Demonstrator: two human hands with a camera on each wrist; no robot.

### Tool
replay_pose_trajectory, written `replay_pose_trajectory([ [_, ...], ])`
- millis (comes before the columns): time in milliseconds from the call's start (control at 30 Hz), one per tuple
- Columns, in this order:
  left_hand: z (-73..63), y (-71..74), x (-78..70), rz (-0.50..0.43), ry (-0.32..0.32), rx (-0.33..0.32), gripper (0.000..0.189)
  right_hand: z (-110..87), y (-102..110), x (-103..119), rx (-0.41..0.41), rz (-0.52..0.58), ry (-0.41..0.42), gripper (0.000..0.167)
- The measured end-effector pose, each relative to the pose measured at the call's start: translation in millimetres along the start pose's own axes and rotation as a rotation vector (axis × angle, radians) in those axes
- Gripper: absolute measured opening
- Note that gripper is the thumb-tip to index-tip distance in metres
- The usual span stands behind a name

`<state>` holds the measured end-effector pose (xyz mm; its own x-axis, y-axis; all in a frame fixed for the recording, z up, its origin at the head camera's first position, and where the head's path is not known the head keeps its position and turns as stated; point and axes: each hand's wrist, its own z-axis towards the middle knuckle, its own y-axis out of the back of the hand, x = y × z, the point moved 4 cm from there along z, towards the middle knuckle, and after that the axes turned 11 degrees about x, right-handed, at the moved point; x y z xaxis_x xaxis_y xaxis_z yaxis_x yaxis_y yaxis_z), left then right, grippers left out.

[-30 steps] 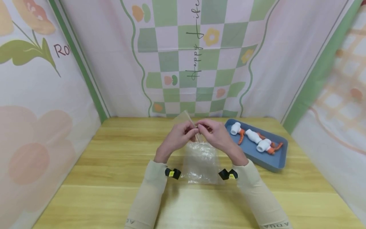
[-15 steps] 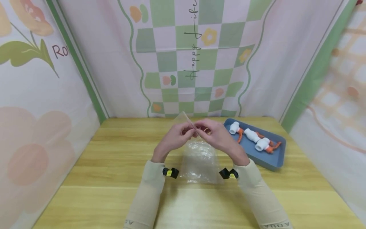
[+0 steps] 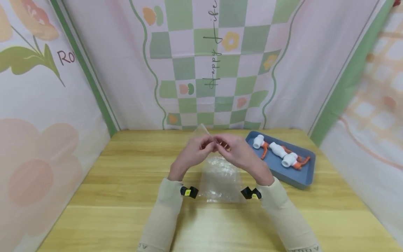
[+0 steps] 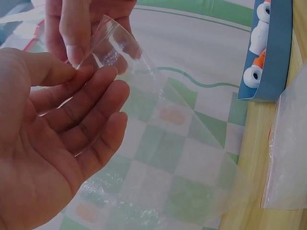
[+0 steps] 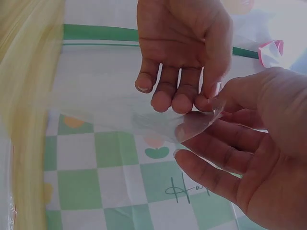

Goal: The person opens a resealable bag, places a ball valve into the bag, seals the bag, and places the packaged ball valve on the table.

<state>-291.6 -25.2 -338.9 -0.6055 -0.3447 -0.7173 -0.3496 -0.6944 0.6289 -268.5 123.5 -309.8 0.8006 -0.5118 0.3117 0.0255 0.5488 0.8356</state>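
A clear plastic zip bag [image 4: 168, 139] with a thin red line along its mouth is held up above the table. My left hand [image 3: 192, 152] pinches its edge between thumb and forefinger, the other fingers loosely bent. Close beside it, my right hand [image 3: 237, 152] pinches the same edge, fingertips almost meeting the left ones. In the right wrist view, the corner of the bag lies between the thumb and fingers of the right hand [image 5: 268, 143]. Under the hands, more clear plastic bagging [image 3: 221, 182] lies flat on the table; whether it is one bag or a stack I cannot tell.
A blue-grey tray [image 3: 289, 175] stands at the right on the wooden table [image 3: 126, 182]. In it lie white pipe valves [image 3: 278, 149] with orange handles. Patterned cloth [image 3: 185, 70] hangs behind the table and at both sides.
Both hands stay at the bag's edge, with small shifts of the fingers. The right hand's fingers have moved slightly down. The bag's tip has sunk a little; the tray is unchanged.
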Motion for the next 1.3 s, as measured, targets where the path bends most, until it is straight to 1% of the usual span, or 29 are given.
replay_pose_trajectory([
  [67,-0.6,-2.4,-1.0,0.031,-0.003,0.017,0.018,-1.4,-1,-2,0.0,0.007,-0.027,0.016],
  [167,-0.8,-4.9,-1.1,0.073,0.01,0.041,0.018,-2.1,-2,-4,0.005,0.015,-0.06,0.012],
  [200,-0.8,-5.1,-1.4,0.074,0.011,0.046,0.018,-1.8,-2,-5,0.008,0.019,-0.068,0.011],
  [267,-0.4,-4.5,-1.5,0.064,0.011,0.046,0.017,-0.8,-1,-6,0.019,0.029,-0.083,0.008],
  [433,0.5,-2.7,-1.8,0.025,-0.008,0.017,0.02,0.1,2,-7,0.039,0.069,-0.096,0.007],
  [600,0.9,-5.4,-4.2,-0.013,-0.04,0.027,0.024,-2.0,4,-8,0.024,0.12,-0.101,0.008],
  [700,0.1,-6.1,-8.5,-0.013,-0.065,0.029,0.024,-3.9,6,-9,0.014,0.177,-0.114,0.008],
  [833,-2.0,-4.5,-18.1,0.024,-0.099,0.022,0.023,-5.5,8,-9,0.042,0.301,-0.172,0.01],
  [900,-4.1,-3.1,-23.8,0.038,-0.114,0.028,0.023,-5.5,8,-7,0.056,0.37,-0.186,0.01],
  [967,-6.9,-1.4,-29.4,0.046,-0.129,0.037,0.022,-5.2,8,-4,0.062,0.421,-0.178,0.01],
  [1100,-11.6,2.3,-39.4,0.05,-0.163,0.052,0.023,-4.5,10,2,0.045,0.492,-0.144,0.013],
  [1200,-13.0,4.0,-44.3,0.036,-0.194,0.036,0.027,-4.2,11,7,0.007,0.519,-0.107,0.015],
  [1300,-14.3,4.8,-49.5,0.017,-0.227,0.013,0.028,-5.1,13,11,-0.051,0.553,-0.051,0.015],
])
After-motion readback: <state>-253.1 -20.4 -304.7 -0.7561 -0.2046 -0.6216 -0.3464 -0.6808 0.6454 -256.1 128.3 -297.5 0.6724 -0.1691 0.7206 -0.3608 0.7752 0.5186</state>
